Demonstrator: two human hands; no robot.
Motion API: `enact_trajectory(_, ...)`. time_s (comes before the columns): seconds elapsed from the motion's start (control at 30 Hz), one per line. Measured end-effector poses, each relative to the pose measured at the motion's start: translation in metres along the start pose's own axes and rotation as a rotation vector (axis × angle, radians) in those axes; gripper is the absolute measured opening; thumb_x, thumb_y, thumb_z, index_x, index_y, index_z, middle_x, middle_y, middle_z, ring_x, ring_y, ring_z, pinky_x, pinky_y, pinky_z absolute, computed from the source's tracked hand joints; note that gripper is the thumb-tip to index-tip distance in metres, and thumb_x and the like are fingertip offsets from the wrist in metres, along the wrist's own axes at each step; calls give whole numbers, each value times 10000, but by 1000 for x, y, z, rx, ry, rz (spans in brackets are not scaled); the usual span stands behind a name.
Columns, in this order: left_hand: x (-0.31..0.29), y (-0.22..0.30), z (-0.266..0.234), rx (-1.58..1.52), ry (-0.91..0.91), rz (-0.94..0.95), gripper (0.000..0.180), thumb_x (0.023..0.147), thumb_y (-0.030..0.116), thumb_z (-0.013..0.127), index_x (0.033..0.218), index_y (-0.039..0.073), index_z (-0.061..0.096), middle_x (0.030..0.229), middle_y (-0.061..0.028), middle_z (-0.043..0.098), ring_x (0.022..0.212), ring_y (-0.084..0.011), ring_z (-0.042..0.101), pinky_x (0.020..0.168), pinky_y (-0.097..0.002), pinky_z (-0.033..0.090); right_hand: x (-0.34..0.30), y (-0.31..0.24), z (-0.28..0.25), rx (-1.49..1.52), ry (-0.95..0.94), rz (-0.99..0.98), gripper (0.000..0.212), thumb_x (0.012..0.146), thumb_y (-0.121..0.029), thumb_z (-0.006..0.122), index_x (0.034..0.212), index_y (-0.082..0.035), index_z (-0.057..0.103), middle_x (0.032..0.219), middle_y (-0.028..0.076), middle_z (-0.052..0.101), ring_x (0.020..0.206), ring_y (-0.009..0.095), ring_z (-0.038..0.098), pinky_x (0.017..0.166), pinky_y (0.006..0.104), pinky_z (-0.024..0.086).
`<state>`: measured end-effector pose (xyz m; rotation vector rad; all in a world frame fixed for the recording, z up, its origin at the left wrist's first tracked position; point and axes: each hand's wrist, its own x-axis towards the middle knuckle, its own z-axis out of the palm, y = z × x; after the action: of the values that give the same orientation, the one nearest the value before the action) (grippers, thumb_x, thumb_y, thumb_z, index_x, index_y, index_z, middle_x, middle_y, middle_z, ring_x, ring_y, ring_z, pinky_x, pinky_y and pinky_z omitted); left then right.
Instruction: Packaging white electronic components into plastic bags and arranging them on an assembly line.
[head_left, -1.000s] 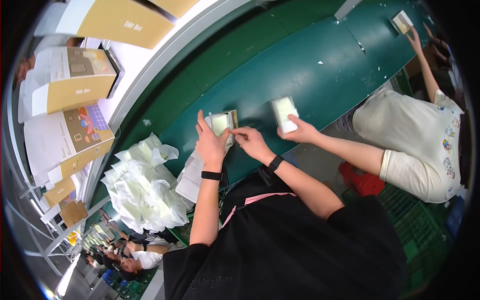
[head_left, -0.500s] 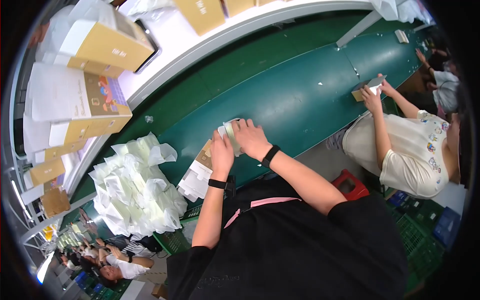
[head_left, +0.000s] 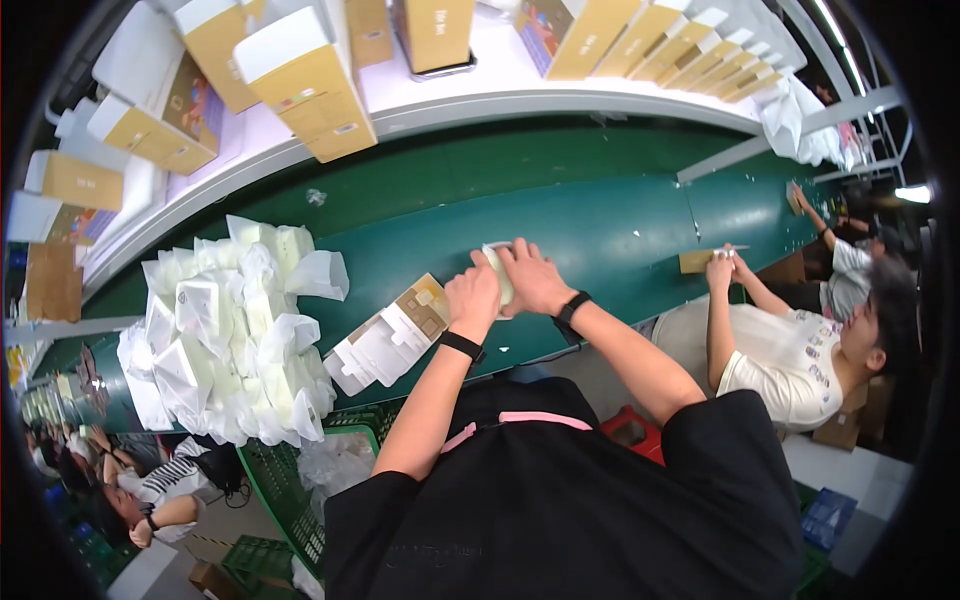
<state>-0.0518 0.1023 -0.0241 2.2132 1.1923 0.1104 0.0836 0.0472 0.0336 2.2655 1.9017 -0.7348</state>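
Green conveyor belt sweeps in a broad curve across the middle of the frame, from lower left to upper right. Above it, along the top edge, a white shelf carries rows of tan and white cardboard boxes. At centre left, a large heap of pale, crumpled plastic bags lies on the belt. Just right of that heap, toward the centre, a short row of flat folded cartons rests on the belt's near edge.

At the centre of the frame both of the person's hands meet over a small pale packet on the belt. The left hand is curled, its fingers bent down against the packet's left side. The right hand lies over the packet's top and right side, fingers close together and pressed onto it. Each wrist wears a dark band. Most of the packet is hidden under the hands.

At the right of the frame, a neighbouring worker's hands rest on a brown card piece on the belt.
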Motion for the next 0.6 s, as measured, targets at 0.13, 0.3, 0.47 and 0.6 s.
enact_trajectory(0.13, -5, 14, -16, 0, -42, 39, 325, 980, 184, 480, 1188, -64, 508, 809, -273, 724, 778, -468, 725, 726, -570, 580, -36, 15, -23, 109, 74, -49, 1007, 568, -274, 914, 1412, -26, 423, 1354, 206, 466, 1241, 430, 519, 954, 571, 531)
enact_trajectory(0.3, 5, 35, -33, -50, -158, 195, 476, 989, 207, 478, 1361, -89, 454, 845, -293, 718, 823, -482, 711, 769, -582, 566, -58, 47, -35, 102, 271, -262, 1022, 566, -270, 916, 1416, -8, 414, 1383, 219, 463, 1248, 411, 527, 958, 539, 535)
enact_trajectory(0.47, 10, 40, -15, -144, -218, 259, 575, 972, 188, 497, 1458, -102, 391, 847, -283, 722, 814, -474, 710, 782, -581, 563, -55, 86, -28, 437, 274, -198, 1052, 559, -224, 894, 1443, 4, 371, 1366, 229, 468, 1253, 403, 533, 1024, 473, 506)
enact_trajectory(0.6, 18, 54, -24, -42, -227, 215, 601, 942, 146, 509, 1469, -117, 386, 878, -285, 726, 833, -480, 708, 804, -578, 562, -74, 93, -15, 595, 475, -180, 1094, 540, -183, 897, 1468, 6, 350, 1386, 203, 478, 1250, 357, 559, 1069, 438, 480)
